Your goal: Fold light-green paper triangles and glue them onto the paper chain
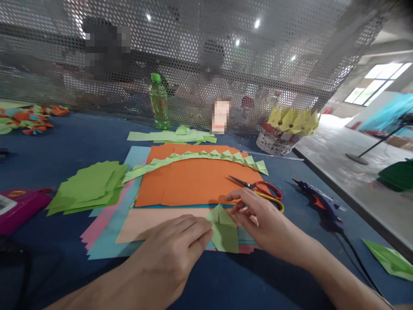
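Note:
A light green paper square (226,237) with its top folded to a small peak lies in front of me, over the near edge of the paper stack. My left hand (183,241) presses its left edge, fingers together. At the upper right of the fold, my right hand (261,215) has curled fingers closed on the paper's corner; the thumb's grip is partly hidden. Beyond them, a curved light green strip with pointed folds (206,155) rests across orange sheets (193,185). Just past my right hand lie scissors (267,189) with red and yellow handles.
Loose green squares (90,185) are piled left. A glue gun (319,202) with a cord lies right, near the table edge. Farther back stand a green bottle (158,103) and a basket (277,140) with yellow paper points, before a perforated metal screen (193,47).

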### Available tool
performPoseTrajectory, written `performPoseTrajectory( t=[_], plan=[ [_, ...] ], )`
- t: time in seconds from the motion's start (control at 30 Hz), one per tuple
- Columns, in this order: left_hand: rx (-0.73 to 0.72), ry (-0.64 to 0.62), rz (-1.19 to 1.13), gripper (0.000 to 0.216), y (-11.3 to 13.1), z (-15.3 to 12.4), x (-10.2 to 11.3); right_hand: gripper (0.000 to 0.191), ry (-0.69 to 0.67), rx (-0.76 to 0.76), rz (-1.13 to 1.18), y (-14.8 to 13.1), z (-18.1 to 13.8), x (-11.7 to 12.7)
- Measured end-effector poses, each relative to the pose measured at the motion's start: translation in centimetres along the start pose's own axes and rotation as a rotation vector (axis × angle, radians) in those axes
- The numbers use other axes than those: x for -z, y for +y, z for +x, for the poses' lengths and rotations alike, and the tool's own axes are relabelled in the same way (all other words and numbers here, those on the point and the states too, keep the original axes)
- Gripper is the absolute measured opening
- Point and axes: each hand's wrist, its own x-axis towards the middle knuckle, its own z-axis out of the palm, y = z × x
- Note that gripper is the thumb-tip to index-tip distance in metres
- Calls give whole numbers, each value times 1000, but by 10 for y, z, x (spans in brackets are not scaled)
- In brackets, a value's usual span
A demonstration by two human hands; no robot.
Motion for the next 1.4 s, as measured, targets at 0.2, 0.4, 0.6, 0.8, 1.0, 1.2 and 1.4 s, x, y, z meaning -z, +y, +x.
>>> performPoseTrajectory(
  t=[0.2,0.4,0.6,0.8,1.0,1.2,1.4],
  plan=[
    [19,-27,-5,44,0,-3,-2,19,-14,-30,42,2,0,-6],
    [11,-30,-1,44,-2,-3,-5,30,-90,-7,52,-3,-3,-1],
    [-1,-44,1,42,-4,-3,-5,67,-291,195,-30,-10,-6,16],
    [-6,-65,7,45,-3,1,-1,52,-282,257,-86,-8,-2,13],
    [-6,-69,-7,45,-2,3,1,36,-270,232,-138,-7,0,10],
    [6,-93,2,45,-2,1,1,15,-250,214,-147,-2,1,10],
    [-16,-121,58,46,-1,-9,-2,5,-258,139,-137,3,6,11]
  ],
)
